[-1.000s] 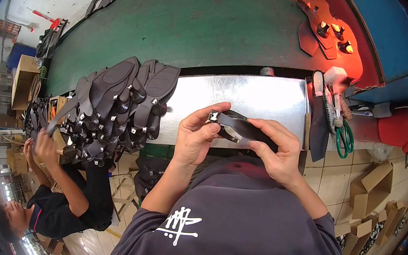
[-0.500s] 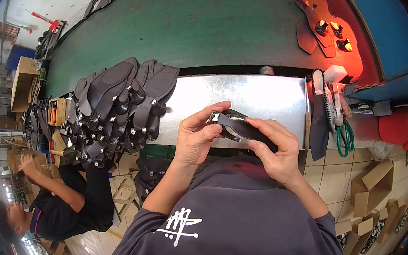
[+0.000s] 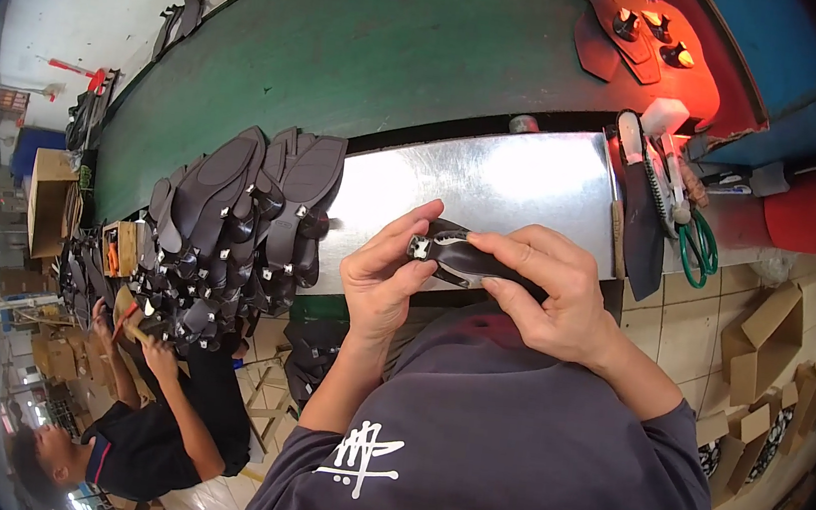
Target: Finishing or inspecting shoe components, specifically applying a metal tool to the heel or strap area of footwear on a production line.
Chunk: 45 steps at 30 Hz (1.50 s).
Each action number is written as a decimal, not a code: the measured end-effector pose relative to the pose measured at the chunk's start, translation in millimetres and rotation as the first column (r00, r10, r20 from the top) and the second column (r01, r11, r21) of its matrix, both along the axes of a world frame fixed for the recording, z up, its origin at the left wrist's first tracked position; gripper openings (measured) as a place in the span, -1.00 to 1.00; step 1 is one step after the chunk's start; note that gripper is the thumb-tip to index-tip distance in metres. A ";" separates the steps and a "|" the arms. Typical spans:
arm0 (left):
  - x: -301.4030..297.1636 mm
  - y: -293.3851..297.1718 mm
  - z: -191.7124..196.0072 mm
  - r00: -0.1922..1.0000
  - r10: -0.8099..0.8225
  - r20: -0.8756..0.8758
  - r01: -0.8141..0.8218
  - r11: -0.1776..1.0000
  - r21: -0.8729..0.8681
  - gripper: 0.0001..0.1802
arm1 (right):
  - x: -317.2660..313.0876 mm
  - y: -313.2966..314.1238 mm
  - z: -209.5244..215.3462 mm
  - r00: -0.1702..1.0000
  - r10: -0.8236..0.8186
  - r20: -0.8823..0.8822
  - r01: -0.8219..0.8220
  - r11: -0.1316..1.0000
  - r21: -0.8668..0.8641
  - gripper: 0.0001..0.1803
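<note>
Between my two hands, over the near edge of the shiny metal plate [image 3: 456, 185], is a black heeled shoe sole [image 3: 476, 262]. My left hand [image 3: 380, 277] is closed around its heel end, thumb and fingers on either side of the small pale-marked tip. My right hand [image 3: 555, 287] pinches the other part from the right, its thumb below and its fingers above. The fingers hide much of the sole. To the left lies a heap of similar black heeled soles [image 3: 222, 168], overlapping each other, several with pale heel tips.
Green-handled scissors [image 3: 697, 250] and a brush [image 3: 631, 137] lie to the right. Beyond, several soles [image 3: 620, 53] sit under red light on the green table [image 3: 351, 47]. A co-worker [image 3: 156, 438] is at lower left. Open cardboard boxes [image 3: 764, 331] stand at right.
The sole has turned slightly in my hands, and its opening looks narrower. The co-worker's hands have come up toward the heap's near end. The whole view has shifted a little.
</note>
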<state>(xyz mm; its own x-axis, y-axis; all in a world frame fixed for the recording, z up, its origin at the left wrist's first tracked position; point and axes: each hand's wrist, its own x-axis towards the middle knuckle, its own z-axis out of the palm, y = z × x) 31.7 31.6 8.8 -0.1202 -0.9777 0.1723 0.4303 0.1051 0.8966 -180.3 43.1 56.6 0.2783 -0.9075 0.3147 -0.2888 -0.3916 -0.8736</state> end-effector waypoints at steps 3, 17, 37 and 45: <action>2.9 0.1 1.1 0.995 -0.012 0.098 0.023 0.994 -0.107 -0.49 | 0.2 -0.3 5.8 0.999 0.002 -0.051 -0.005 0.998 -0.066 -0.54; 11.7 -4.0 -1.4 0.987 -0.107 0.118 0.120 0.986 -0.113 -0.47 | 3.6 0.4 1.6 0.993 -0.070 -0.096 0.042 0.963 -0.266 -0.59; 13.7 -4.9 14.2 0.921 -0.137 0.365 0.213 0.961 -0.176 -0.52 | 3.3 2.6 4.3 0.980 -0.050 -0.192 0.009 0.978 -0.208 -0.55; 3.0 -0.9 16.8 0.929 -0.276 0.246 0.209 0.941 0.266 -0.50 | 2.9 -2.7 -11.2 0.996 -0.080 -0.047 0.082 0.996 0.035 -0.62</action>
